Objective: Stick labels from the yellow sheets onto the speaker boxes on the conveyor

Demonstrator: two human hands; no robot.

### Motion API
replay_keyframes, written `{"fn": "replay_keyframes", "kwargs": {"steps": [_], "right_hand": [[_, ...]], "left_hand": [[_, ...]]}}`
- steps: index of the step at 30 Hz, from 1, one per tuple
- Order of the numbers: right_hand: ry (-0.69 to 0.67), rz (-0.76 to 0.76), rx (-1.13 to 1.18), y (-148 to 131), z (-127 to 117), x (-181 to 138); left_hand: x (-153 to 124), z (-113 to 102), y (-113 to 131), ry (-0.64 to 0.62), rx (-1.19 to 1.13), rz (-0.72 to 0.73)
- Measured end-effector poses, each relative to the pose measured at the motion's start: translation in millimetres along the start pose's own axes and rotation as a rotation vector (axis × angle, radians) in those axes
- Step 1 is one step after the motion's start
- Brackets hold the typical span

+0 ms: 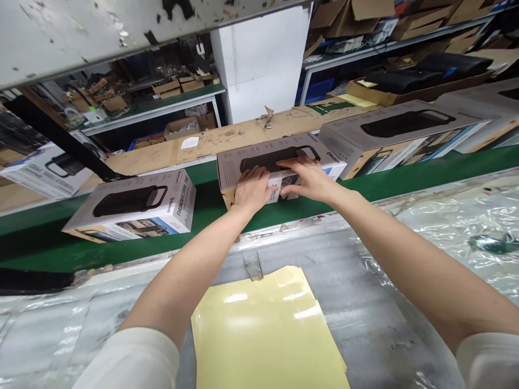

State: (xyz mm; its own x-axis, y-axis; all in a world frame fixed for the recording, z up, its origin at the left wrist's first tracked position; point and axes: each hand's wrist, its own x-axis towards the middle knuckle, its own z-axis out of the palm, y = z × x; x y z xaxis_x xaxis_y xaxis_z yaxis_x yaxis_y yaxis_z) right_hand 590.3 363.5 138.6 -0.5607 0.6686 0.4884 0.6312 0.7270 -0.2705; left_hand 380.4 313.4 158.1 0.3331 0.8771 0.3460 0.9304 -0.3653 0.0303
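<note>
A printed speaker box (279, 148), with a picture of a black handled speaker on its top, lies on the green conveyor belt (208, 178). My left hand (252, 189) rests over the near top edge of this box, left of its middle, fingers stretched and lying flat. On the same edge further right is my right hand (307, 179), its fingers spread across the top and its thumb down on the front face. Neither hand wraps round the box. Below my arms lies a stack of glossy yellow sheets (263, 329) on the plastic-covered bench (365, 313).
Another box (133, 205) marked "Thunder Trail Pro" sits left on the belt. To the right stand more such boxes (401, 132). Behind the belt are a cardboard-covered ledge (227, 138), an open carton with black items (421, 81) and a white pillar (263, 59). A metal beam (101, 32) crosses overhead.
</note>
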Motion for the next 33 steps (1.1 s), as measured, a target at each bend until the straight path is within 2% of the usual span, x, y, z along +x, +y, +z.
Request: {"fn": "replay_keyframes", "kwargs": {"steps": [3, 8, 10, 13, 16, 19, 20, 22, 24, 26, 29, 31, 33], "right_hand": [[-0.054, 0.089, 0.175, 5.7, -6.2, 21.1], [-0.347, 0.304, 0.312, 16.7, -21.7, 69.6], [-0.307, 0.396, 0.262, 14.9, -20.9, 81.5], [-0.086, 0.538, 0.149, 0.7, -11.3, 78.5], [0.082, 0.515, 0.120, -27.8, -4.3, 45.5], [0.216, 0.359, 0.121, -75.3, -9.0, -9.2], [0.213, 0.296, 0.138, -95.5, -12.1, -29.5], [0.056, 0.168, 0.253, -138.4, -17.6, -70.0], [-0.203, 0.010, 0.387, -177.1, -19.2, -107.4], [-0.364, -0.073, 0.396, -203.0, -16.7, -138.8], [-0.406, -0.086, 0.321, -213.1, -9.3, -169.2], [-0.397, -0.080, 0.335, -207.0, -4.9, -177.7], [-0.405, -0.072, 0.376, -198.3, -2.2, -178.3]], "left_hand": [[-1.9, 0.8, -2.0, 0.004, 0.016, 0.001], [-5.1, -4.5, -3.6, -0.013, 0.032, 0.011], [-7.1, -8.1, -4.2, -0.027, 0.037, 0.020], [-11.3, -12.5, -5.5, -0.045, 0.057, 0.064], [-15.3, -14.5, -7.6, -0.069, 0.057, 0.085], [-15.1, -15.0, -10.9, -0.092, -0.008, 0.054], [-13.6, -15.1, -12.1, -0.109, -0.038, 0.044], [-9.0, -15.7, -13.2, -0.160, -0.087, 0.033], [-5.5, -17.6, -10.7, -0.219, -0.097, 0.018], [-9.1, -22.2, -3.2, -0.232, -0.083, -0.014], [-42.3, -35.7, 16.5, -0.160, -0.103, -0.003], [-86.5, -47.2, 31.1, -0.157, -0.175, 0.067], [-142.5, -56.5, 42.3, -0.233, -0.272, 0.129]]}}
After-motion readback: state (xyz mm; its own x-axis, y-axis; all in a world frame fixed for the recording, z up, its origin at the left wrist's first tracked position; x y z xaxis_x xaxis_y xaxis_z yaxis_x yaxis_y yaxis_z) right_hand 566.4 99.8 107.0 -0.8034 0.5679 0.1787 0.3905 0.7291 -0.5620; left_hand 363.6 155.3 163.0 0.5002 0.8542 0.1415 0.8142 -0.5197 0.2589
